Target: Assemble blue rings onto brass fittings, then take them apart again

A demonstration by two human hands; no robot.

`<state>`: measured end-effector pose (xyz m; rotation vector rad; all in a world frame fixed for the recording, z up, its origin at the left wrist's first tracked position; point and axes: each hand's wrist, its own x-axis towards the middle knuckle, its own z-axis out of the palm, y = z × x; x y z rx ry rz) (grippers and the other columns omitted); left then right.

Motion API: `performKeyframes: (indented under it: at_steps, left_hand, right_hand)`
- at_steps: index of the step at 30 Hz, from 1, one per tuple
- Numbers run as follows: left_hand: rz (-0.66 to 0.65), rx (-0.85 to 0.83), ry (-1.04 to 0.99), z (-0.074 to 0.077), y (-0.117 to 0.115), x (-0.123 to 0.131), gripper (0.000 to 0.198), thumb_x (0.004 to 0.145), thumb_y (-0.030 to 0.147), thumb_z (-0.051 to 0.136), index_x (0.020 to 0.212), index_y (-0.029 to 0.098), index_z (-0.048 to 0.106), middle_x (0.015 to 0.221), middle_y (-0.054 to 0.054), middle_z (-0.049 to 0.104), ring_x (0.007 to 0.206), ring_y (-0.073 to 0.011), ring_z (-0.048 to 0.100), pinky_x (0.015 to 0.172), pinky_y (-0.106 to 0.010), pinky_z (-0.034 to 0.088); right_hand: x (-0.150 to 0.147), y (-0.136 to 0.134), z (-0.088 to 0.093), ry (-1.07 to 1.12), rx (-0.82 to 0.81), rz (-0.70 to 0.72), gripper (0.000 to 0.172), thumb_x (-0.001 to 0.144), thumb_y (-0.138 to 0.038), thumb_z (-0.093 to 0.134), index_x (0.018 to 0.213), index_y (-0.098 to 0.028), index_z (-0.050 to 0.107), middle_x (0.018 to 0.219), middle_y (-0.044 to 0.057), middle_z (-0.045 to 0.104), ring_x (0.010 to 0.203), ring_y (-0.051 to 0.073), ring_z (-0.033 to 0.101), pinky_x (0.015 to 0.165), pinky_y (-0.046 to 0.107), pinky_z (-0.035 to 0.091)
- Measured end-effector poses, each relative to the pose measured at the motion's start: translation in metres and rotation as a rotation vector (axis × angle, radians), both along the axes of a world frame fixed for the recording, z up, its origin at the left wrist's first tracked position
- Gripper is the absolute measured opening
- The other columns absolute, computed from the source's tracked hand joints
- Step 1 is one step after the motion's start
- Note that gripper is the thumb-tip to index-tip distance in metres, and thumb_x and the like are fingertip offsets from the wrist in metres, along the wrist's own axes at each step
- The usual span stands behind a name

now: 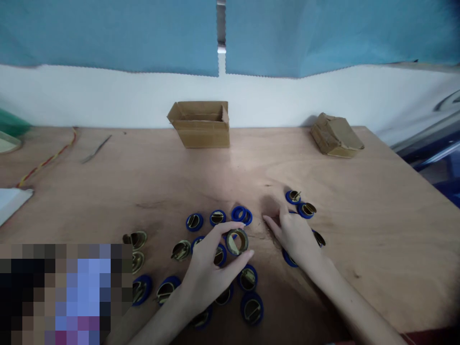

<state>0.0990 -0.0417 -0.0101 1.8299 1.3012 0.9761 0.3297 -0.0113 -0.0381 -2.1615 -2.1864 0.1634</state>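
My left hand (210, 266) is curled around a round brass-coloured ring (245, 244), held upright between thumb and fingers. Behind that hand lie two empty blue rings (239, 214), one overlapping the other. My right hand (298, 235) reaches down among blue-rimmed brass pieces on the right, its thumb stretched away from the fingers. The other fingertips are mostly hidden, close to a blue-rimmed piece (306, 210) with a raised brass flap. More such pieces, including one (252, 308) near the front, lie around and beneath my left hand.
An open cardboard box (206, 136) stands at the back against the white wall. A crumpled carton (336, 136) sits at the back right. On the left are a red-and-yellow twisted cord (48, 160), a thin grey strip (97, 149) and a white object (12, 201).
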Motion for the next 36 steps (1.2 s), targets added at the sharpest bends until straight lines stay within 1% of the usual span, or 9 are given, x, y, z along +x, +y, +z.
performKeyframes:
  at_steps: [4, 8, 14, 19, 22, 25, 28, 32, 36]
  left_hand:
    - [-0.03, 0.067, -0.022, -0.001, 0.001, 0.0, 0.034, 0.086, 0.022, 0.074, 0.118, 0.026, 0.061, 0.113, -0.003, 0.075, 0.102, -0.0214, 0.074, 0.087, -0.033, 0.06]
    - [-0.059, 0.142, -0.058, -0.003, 0.003, 0.0, 0.03, 0.087, 0.021, 0.072, 0.115, 0.024, 0.061, 0.116, -0.005, 0.074, 0.109, -0.0223, 0.073, 0.094, -0.036, 0.06]
    - [-0.033, 0.112, -0.004, -0.002, 0.003, 0.0, 0.034, 0.087, 0.022, 0.073, 0.119, 0.026, 0.061, 0.115, -0.004, 0.074, 0.105, -0.0222, 0.073, 0.091, -0.036, 0.06]
    - [0.007, 0.047, -0.002, -0.003, 0.002, 0.001, 0.041, 0.084, 0.024, 0.077, 0.121, 0.029, 0.06, 0.114, -0.002, 0.075, 0.099, -0.0223, 0.075, 0.085, -0.034, 0.062]
    - [0.036, -0.003, -0.017, -0.005, 0.0, 0.001, 0.048, 0.08, 0.027, 0.082, 0.122, 0.031, 0.06, 0.114, -0.002, 0.076, 0.099, -0.0242, 0.076, 0.087, -0.038, 0.063]
    - [0.055, -0.011, -0.062, -0.008, -0.001, 0.001, 0.054, 0.076, 0.028, 0.086, 0.123, 0.032, 0.06, 0.117, -0.002, 0.076, 0.101, -0.0251, 0.075, 0.089, -0.039, 0.062]
    - [0.066, -0.017, -0.079, -0.009, -0.001, -0.001, 0.057, 0.074, 0.029, 0.088, 0.124, 0.032, 0.06, 0.117, -0.002, 0.076, 0.104, -0.0254, 0.075, 0.091, -0.04, 0.062]
    - [0.055, -0.043, -0.135, -0.007, 0.002, -0.002, 0.059, 0.074, 0.027, 0.088, 0.126, 0.031, 0.059, 0.121, -0.003, 0.076, 0.11, -0.0259, 0.074, 0.091, -0.039, 0.062]
    - [0.01, -0.163, -0.232, -0.005, 0.003, -0.002, 0.051, 0.077, 0.022, 0.082, 0.122, 0.029, 0.06, 0.123, -0.006, 0.075, 0.112, -0.0267, 0.073, 0.09, -0.04, 0.063]
  right_hand:
    - [-0.002, 0.001, -0.002, 0.011, -0.032, -0.006, 0.026, 0.101, -0.039, 0.053, 0.096, -0.014, 0.054, 0.071, 0.015, 0.073, 0.062, 0.03, 0.073, 0.046, 0.029, 0.033]
    - [0.003, 0.001, -0.003, 0.121, -0.021, 0.075, 0.019, 0.098, -0.033, 0.058, 0.088, -0.018, 0.051, 0.07, 0.011, 0.072, 0.065, 0.029, 0.073, 0.049, 0.029, 0.037]
    - [0.006, 0.001, 0.0, 0.151, -0.045, 0.081, 0.018, 0.094, -0.029, 0.061, 0.084, -0.021, 0.05, 0.072, 0.009, 0.07, 0.064, 0.027, 0.071, 0.052, 0.03, 0.036]
    - [0.012, 0.005, 0.013, 0.248, -0.124, 0.16, 0.024, 0.095, -0.027, 0.06, 0.075, -0.023, 0.049, 0.064, 0.003, 0.064, 0.059, 0.021, 0.063, 0.052, 0.029, 0.033]
    - [0.015, 0.007, 0.028, 0.46, -0.195, 0.15, 0.03, 0.098, -0.029, 0.057, 0.07, -0.023, 0.046, 0.059, -0.002, 0.056, 0.051, 0.014, 0.057, 0.049, 0.026, 0.034]
    - [0.012, 0.006, 0.045, 0.87, -0.304, 0.131, 0.03, 0.1, -0.042, 0.055, 0.077, -0.022, 0.049, 0.059, -0.006, 0.052, 0.046, 0.011, 0.056, 0.045, 0.022, 0.039]
    - [0.001, 0.001, 0.057, 1.222, -0.395, 0.202, 0.034, 0.098, -0.051, 0.056, 0.081, -0.021, 0.052, 0.061, -0.005, 0.055, 0.05, 0.01, 0.059, 0.049, 0.023, 0.046]
    - [-0.016, -0.006, 0.054, 1.428, -0.549, 0.252, 0.036, 0.095, -0.053, 0.062, 0.082, -0.02, 0.055, 0.067, -0.004, 0.058, 0.052, 0.009, 0.06, 0.05, 0.021, 0.046]
    - [-0.026, -0.01, 0.043, 1.532, -0.613, 0.251, 0.034, 0.097, -0.051, 0.061, 0.087, -0.019, 0.054, 0.069, -0.004, 0.06, 0.049, 0.006, 0.056, 0.047, 0.019, 0.042]
